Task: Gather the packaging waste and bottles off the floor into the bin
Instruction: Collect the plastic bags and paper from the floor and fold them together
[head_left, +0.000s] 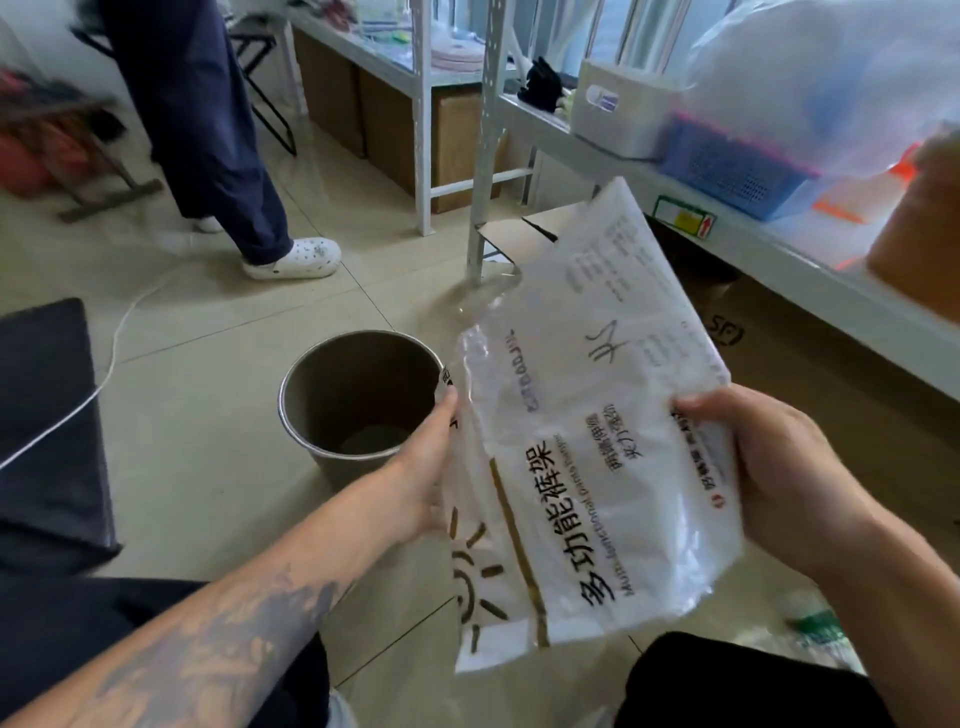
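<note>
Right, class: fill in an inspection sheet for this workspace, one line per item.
Surface: beige tiled floor, glossy.
Job's things: printed plastic bag held beside the round bin; bin looks nearly empty.
Clutter: plastic bottle on the floor, lower right.
Grippers: left hand and right hand grip opposite bag edges.
Cables: white cable across the floor.
Surroundings: metal shelving, cardboard boxes, a standing person's legs.

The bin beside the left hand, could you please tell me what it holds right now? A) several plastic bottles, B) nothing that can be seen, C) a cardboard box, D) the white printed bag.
B: the bin shows only its bare bottom, while both hands hold the white printed bag beside it.
</note>
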